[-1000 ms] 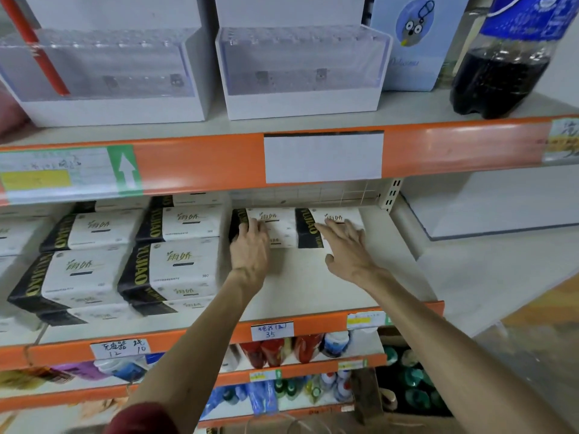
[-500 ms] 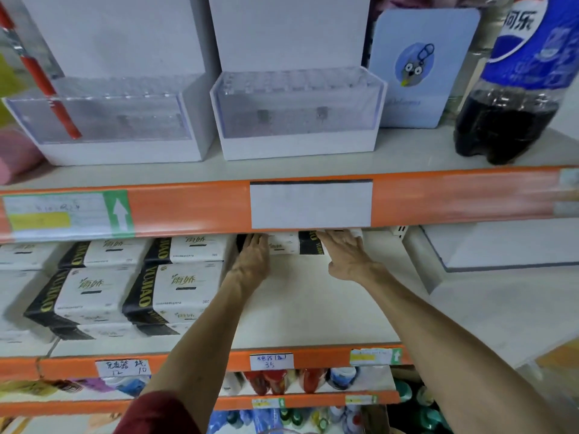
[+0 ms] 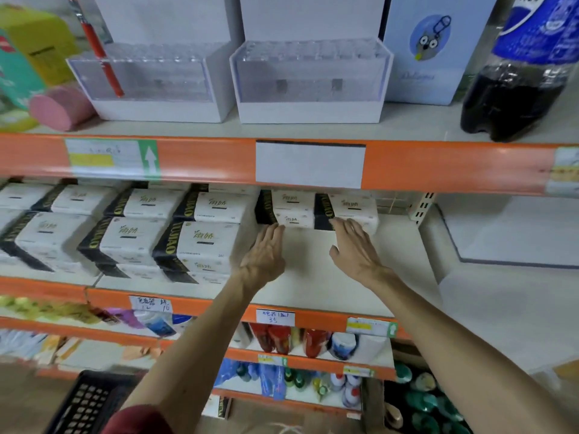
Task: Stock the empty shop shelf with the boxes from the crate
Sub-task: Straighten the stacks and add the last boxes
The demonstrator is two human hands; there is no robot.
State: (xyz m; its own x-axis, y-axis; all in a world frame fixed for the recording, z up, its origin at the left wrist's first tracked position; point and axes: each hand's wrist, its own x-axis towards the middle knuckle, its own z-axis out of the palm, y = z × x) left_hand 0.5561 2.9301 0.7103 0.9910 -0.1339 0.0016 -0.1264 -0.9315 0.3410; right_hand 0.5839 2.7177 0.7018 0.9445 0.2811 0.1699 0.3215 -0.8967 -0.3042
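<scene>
Two hands, both flat with fingers straight and slightly spread, holding nothing. The left hand (image 3: 264, 252) has its fingertips at the lower front edge of the left box (image 3: 293, 208). The right hand (image 3: 354, 249) has its fingertips at the same edge of the right box (image 3: 354, 205). These two boxes stand side by side, touching, at the back of the middle shelf (image 3: 313, 277). To their left are seven more stacks of the same boxes (image 3: 203, 245), three in the front row and four behind; farther left is blurred. Bare shelf runs from the two boxes forward to the orange front edge (image 3: 219, 305), and right to the perforated upright (image 3: 423, 208). The upper shelf lip hangs just above the boxes. One black crate (image 3: 91, 402) sits at lower left, its contents not visible.
</scene>
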